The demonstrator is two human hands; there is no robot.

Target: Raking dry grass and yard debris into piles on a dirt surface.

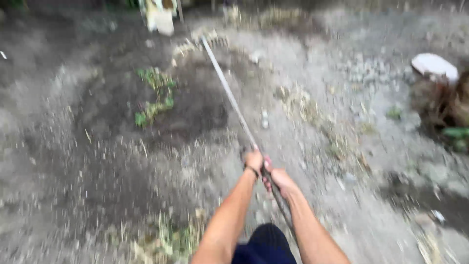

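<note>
Both my hands grip one long thin grey handle (pixel 229 95) that runs from near my body up and to the left across bare ground. My left hand (pixel 254 160) holds it higher up and wears a dark band at the wrist. My right hand (pixel 278 179) holds it just below, closer to me. The tool's far end (pixel 207 39) rests among dry straw-coloured debris; its head is blurred and I cannot make out its shape. The whole view is smeared by motion.
Dark soil (pixel 195 105) lies left of the handle with a few green weeds (pixel 154 95). A pale flat stone (pixel 434 65) sits at the right beside brown roots. Dry grass (pixel 166 239) lies near my feet. A pale object (pixel 160 17) stands at the top.
</note>
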